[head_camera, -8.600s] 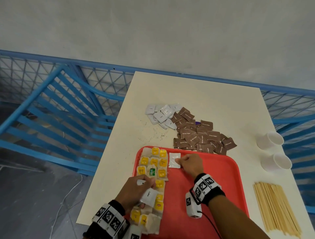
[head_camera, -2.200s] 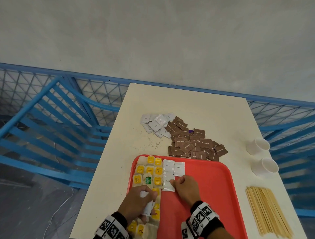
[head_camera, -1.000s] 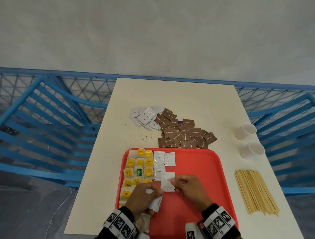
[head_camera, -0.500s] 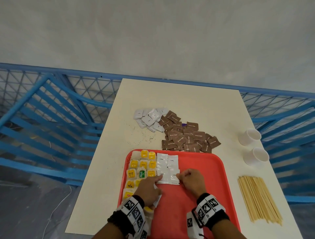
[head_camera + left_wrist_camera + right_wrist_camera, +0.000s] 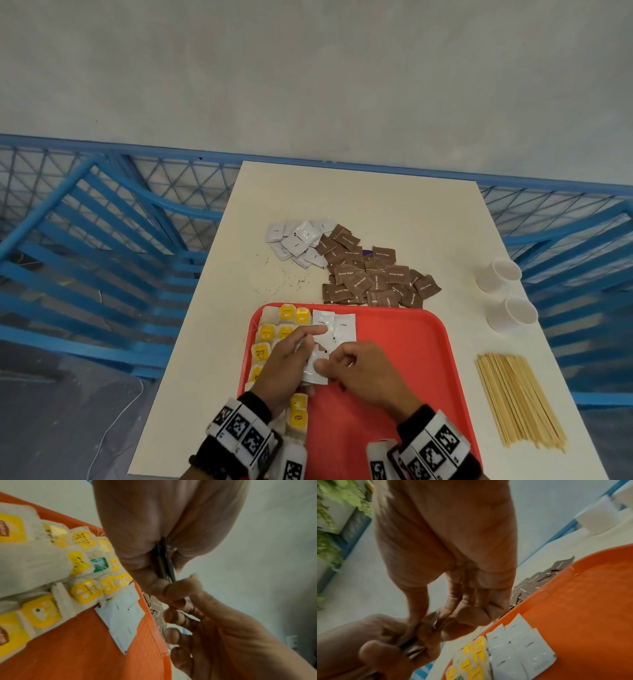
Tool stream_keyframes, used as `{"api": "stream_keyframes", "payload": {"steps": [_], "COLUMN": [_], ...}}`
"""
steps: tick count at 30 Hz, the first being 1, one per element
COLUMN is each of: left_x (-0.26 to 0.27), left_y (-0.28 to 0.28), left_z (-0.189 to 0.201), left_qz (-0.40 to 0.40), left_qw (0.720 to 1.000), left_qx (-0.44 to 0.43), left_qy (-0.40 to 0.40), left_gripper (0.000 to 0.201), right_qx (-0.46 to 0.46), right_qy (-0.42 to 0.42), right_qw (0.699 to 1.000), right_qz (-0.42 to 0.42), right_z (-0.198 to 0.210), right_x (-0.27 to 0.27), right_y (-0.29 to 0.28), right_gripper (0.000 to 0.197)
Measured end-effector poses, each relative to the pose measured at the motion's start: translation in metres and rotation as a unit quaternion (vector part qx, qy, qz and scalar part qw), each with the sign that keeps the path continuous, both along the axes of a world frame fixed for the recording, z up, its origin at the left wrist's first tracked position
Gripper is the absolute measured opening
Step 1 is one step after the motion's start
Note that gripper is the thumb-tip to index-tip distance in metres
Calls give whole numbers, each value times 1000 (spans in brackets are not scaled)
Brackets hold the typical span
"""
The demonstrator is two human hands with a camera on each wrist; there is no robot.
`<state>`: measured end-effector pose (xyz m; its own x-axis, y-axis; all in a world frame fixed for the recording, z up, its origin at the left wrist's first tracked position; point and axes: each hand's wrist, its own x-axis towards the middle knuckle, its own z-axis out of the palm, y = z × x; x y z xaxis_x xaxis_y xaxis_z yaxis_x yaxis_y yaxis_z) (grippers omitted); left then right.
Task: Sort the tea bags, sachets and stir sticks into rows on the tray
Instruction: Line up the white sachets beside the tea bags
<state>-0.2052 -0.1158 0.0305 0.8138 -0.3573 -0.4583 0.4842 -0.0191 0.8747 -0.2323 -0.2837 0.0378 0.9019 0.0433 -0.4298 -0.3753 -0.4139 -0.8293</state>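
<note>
A red tray (image 5: 394, 342) sits at the table's near edge. Tea bags (image 5: 267, 332) with yellow tags fill its left columns, and white coffee sachets (image 5: 344, 327) lie flat beside them. My left hand (image 5: 305, 346) hovers over the tea bags and grips a small stack of white sachets (image 5: 315, 375), which shows edge-on in the left wrist view (image 5: 165, 563). My right hand (image 5: 330, 359) meets it from the right, thumb and fingers pinching the stack's top sachet. In the right wrist view the laid sachets (image 5: 518, 649) lie below both hands.
On the table beyond the tray lie a loose pile of white sachets (image 5: 298, 240) and a larger pile of brown sugar sachets (image 5: 373, 277). Two white cups (image 5: 498, 274) and a bundle of wooden stir sticks (image 5: 517, 397) are on the right. Blue railings surround the table.
Half a second ago both hands pressed a sachet flat onto the tray. They have since lifted and come together at the stack in my left hand. More white sachets lie on the tray than before.
</note>
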Motion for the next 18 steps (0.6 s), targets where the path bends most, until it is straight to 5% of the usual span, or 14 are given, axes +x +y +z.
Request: {"api": "stream_keyframes", "payload": {"steps": [7,13,18], "left_x": [-2,-1,13], "left_y": [7,12,19], "left_z": [15,21,29], "left_qz": [-32,-55,-120], "left_qw": [998,996,984], "left_qx": [30,48,101], "left_qy": [-35,-41,-83], "left_gripper": [24,26,23], "right_qx": [121,149,84], "right_qy": [-43,3,2], "right_qw": [984,984,996], "right_qz": [-120,-100,-17], "right_z": [22,27,28], "right_x": [0,-6,-3], "right_y": [-12,-22,-36], "right_gripper": [23,15,6]}}
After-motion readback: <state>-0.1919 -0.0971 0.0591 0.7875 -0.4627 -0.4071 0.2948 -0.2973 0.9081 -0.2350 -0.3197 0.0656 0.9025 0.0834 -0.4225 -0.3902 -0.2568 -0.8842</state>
